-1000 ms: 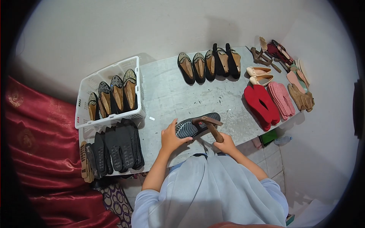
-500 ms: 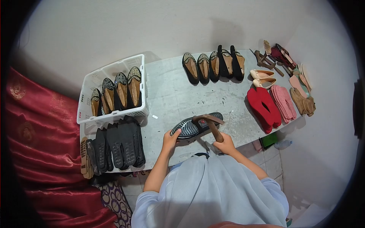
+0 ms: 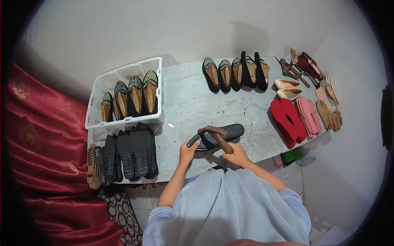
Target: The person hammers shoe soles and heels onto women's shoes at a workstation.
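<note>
My left hand (image 3: 188, 152) grips one end of a shoe (image 3: 233, 131) that lies with its black, patterned sole facing up over the front part of the table. The thumb presses on the sole and the fingers are hidden underneath. In my right hand (image 3: 237, 155) is the wooden handle of a hammer (image 3: 223, 143), fingers wrapped round it. The hammer's brown head overlaps the sole, just right of my left thumb. The shoe's upper is turned down and mostly out of sight.
A white plastic basket (image 3: 124, 125) holds several decorated black shoes. Dark soles (image 3: 128, 155) are stacked in front of it. More black shoes (image 3: 225, 75) stand at the table's back. Red soles (image 3: 283, 119), pink soles (image 3: 308, 116), cream shoes (image 3: 288, 94) and tools (image 3: 291, 71) lie right.
The hammer head has shifted left along the sole, closer to my left thumb, and my right hand has moved slightly left. The camera view has shifted a little.
</note>
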A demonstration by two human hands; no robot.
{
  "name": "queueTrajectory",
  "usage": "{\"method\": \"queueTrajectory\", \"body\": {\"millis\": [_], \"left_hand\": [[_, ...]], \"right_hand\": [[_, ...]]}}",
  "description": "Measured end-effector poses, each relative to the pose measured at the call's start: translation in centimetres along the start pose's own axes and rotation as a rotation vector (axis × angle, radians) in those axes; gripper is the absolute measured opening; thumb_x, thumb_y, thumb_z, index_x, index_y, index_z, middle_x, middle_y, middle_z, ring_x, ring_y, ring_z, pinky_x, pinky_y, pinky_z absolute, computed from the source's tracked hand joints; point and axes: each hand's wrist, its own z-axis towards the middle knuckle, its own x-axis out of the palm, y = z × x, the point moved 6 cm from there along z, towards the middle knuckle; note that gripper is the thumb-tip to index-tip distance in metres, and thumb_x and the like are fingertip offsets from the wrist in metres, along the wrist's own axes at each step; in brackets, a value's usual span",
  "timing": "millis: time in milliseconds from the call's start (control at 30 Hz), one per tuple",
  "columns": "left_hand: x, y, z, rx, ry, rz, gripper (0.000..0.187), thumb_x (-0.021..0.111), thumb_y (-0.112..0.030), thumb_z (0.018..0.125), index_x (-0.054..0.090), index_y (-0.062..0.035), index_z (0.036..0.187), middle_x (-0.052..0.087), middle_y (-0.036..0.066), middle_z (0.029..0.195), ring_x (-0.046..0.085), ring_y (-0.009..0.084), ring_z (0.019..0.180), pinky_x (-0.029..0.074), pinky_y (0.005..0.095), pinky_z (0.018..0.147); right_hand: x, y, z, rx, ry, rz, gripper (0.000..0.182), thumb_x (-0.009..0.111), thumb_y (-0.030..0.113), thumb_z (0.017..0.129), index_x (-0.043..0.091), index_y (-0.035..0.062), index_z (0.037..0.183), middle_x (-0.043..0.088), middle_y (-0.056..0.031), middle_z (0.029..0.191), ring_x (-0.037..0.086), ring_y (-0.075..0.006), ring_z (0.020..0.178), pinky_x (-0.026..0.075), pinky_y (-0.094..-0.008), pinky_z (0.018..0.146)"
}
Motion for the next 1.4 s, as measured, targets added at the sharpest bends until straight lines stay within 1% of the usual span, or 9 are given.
{"method": "queueTrajectory", "body": {"millis": [333,433,700,800,933,967,1000,1167,1400], "left_hand": [[0.6,-1.7,-0.2,0.008,0.085,0.071,0.028,0.072,-0.025,0.08,0.066,0.0022,0.084,0.065,0.004,0.074,0.055,0.0081,0.064,0.045,0.025,0.059],[0.9,-2.4,0.3,0.014,0.108,0.109,0.027,0.072,-0.023,0.081,0.067,0.0028,0.086,0.065,0.004,0.075,0.057,0.0084,0.065,0.046,0.0242,0.06],[1.1,-3.5,4.7,0.009,0.38,0.221,0.033,0.072,-0.023,0.08,0.066,0.005,0.096,0.066,0.005,0.084,0.059,0.0109,0.075,0.047,0.0246,0.069],[1.7,-6.1,5.2,-0.043,0.509,0.415,0.031,0.071,-0.023,0.081,0.067,0.0014,0.1,0.065,0.003,0.086,0.057,0.0099,0.076,0.046,0.0233,0.07],[3.0,-6.0,8.6,-0.002,0.707,0.397,0.036,0.073,-0.025,0.079,0.065,0.0016,0.102,0.065,0.003,0.088,0.058,0.011,0.08,0.047,0.025,0.072],[3.5,-6.4,9.4,-0.013,0.752,0.403,0.037,0.073,-0.026,0.079,0.064,0.0012,0.103,0.064,0.003,0.089,0.057,0.0111,0.081,0.047,0.0251,0.072],[4.0,-6.6,10.1,-0.024,0.796,0.409,0.039,0.073,-0.026,0.079,0.064,0.0008,0.105,0.064,0.003,0.091,0.057,0.0111,0.082,0.047,0.0251,0.073],[7.4,-8.4,13.1,-0.099,0.734,0.46,0.046,0.077,-0.031,0.074,0.062,-0.0036,0.108,0.063,0.003,0.088,0.058,0.0121,0.077,0.049,0.0256,0.067],[11.5,-5.9,15.1,-0.096,0.278,0.262,0.058,0.073,-0.043,0.076,0.055,0.0004,0.109,0.063,0.009,0.085,0.061,0.0158,0.071,0.05,0.0285,0.061]], "right_hand": [[0.1,0.3,-0.3,0.01,0.042,0.071,0.025,0.067,0.018,0.068,0.055,0.0007,0.081,0.053,-0.0116,0.063,0.05,-0.0197,0.057,0.043,-0.0333,0.057],[-0.9,0.6,-0.4,-0.031,-0.014,0.062,0.023,0.067,0.015,0.067,0.054,0.0009,0.08,0.051,-0.0048,0.062,0.047,-0.0138,0.058,0.041,-0.0303,0.056],[-5.9,0.3,1.3,0.037,-0.343,-0.02,0.032,0.073,0.017,0.068,0.061,-0.0004,0.092,0.058,-0.0105,0.07,0.056,-0.0208,0.065,0.046,-0.0319,0.064],[-8.5,-0.2,1.7,-0.377,-0.604,-0.365,0.034,0.074,0.018,0.067,0.061,0.0007,0.093,0.059,-0.0121,0.077,0.058,-0.0249,0.072,0.046,-0.0345,0.068],[-8.6,-5.5,1.9,0.122,-0.303,-0.068,0.036,0.076,0.019,0.066,0.06,-0.0011,0.092,0.059,-0.0127,0.079,0.057,-0.0262,0.074,0.046,-0.0348,0.071],[-8.2,-6.1,1.6,0.214,-0.227,-0.002,0.038,0.078,0.018,0.068,0.06,-0.0008,0.095,0.059,-0.0069,0.08,0.055,-0.0165,0.076,0.046,-0.0303,0.072],[-7.7,-6.9,1.4,0.206,-0.23,0.05,0.038,0.078,0.018,0.068,0.06,-0.0009,0.096,0.059,-0.0068,0.081,0.055,-0.0161,0.076,0.046,-0.0301,0.072],[-6.2,-9.2,0.4,0.217,-0.292,0.146,0.042,0.077,0.021,0.07,0.061,-0.0019,0.1,0.061,-0.0086,0.083,0.057,-0.017,0.077,0.047,-0.031,0.071],[-6.8,-11.2,1.1,0.253,-0.39,0.218,0.042,0.077,0.022,0.07,0.061,-0.0017,0.101,0.062,-0.0101,0.082,0.058,-0.0182,0.074,0.047,-0.0323,0.07]]}}
